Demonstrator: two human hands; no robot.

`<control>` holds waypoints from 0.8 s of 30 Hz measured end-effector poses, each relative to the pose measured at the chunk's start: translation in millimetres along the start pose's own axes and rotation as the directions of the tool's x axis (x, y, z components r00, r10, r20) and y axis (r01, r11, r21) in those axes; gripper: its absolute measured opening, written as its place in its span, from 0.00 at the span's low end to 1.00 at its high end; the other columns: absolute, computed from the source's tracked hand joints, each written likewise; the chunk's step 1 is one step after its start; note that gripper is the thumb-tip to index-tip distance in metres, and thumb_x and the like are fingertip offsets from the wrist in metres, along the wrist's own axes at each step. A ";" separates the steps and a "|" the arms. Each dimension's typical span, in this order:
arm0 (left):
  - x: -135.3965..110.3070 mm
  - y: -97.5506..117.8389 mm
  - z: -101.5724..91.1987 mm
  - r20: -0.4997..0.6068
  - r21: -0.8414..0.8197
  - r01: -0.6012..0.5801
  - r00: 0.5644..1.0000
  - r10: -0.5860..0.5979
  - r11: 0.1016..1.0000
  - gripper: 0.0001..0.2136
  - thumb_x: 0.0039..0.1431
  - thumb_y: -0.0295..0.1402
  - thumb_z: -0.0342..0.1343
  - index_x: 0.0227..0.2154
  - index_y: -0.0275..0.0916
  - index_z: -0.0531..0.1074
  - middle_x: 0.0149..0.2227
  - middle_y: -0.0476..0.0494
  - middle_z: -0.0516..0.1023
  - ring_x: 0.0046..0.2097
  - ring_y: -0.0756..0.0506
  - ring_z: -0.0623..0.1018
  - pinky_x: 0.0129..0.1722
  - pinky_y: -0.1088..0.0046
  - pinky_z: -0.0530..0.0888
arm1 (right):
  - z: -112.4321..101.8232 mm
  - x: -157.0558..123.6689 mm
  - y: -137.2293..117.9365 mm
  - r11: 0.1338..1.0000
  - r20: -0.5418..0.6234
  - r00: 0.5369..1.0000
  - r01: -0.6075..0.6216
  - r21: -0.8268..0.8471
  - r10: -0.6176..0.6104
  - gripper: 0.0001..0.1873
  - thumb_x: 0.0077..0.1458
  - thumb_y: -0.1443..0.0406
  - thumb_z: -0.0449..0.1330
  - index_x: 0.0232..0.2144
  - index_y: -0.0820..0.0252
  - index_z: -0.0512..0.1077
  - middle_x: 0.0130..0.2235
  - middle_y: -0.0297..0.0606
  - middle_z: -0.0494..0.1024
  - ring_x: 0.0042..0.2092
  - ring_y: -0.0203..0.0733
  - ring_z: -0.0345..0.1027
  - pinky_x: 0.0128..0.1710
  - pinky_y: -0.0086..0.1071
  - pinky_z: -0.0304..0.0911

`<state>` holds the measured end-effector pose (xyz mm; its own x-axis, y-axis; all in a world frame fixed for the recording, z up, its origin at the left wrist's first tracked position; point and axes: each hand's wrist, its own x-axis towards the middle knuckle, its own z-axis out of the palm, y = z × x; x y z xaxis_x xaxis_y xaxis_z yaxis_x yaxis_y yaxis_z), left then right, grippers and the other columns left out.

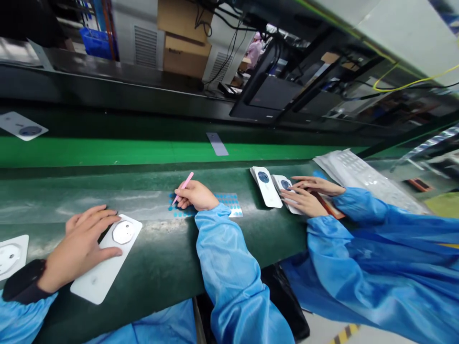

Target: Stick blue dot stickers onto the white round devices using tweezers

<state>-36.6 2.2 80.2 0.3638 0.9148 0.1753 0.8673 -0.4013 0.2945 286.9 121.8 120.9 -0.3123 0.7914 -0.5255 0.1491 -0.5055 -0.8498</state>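
Note:
My left hand (81,246) lies flat with spread fingers on a long white plastic plate (103,267) that carries a raised hexagonal disc (123,232). My right hand (195,195) pinches pink tweezers (183,186), tips down on a sheet of small blue round stickers (229,203) lying on the dark green bench edge (158,267). A second white plate (10,255) sits at the far left, partly out of frame.
A co-worker's two hands (308,193) in blue sleeves handle a stack of white plates with blue dots (267,186) to my right. A green conveyor belt (107,150) behind carries a white plate (21,125) and a grey strip (217,144). Bagged parts (358,174) lie far right.

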 end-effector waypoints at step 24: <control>24.3 47.8 14.2 0.026 -0.078 0.088 0.996 -0.087 0.993 0.22 0.57 0.47 0.65 0.54 0.51 0.77 0.55 0.40 0.85 0.65 0.25 0.72 0.56 0.44 0.67 | 82.7 -8.2 22.3 1.000 0.034 0.999 0.006 0.004 -0.007 0.14 0.60 0.66 0.68 0.26 0.61 0.69 0.19 0.32 0.74 0.19 0.33 0.70 0.18 0.21 0.66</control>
<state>18.5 5.9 85.2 0.2961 0.9470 0.1243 0.8668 -0.3211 0.3815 215.2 75.6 109.6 -0.3450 0.7826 -0.5183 0.1429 -0.5019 -0.8530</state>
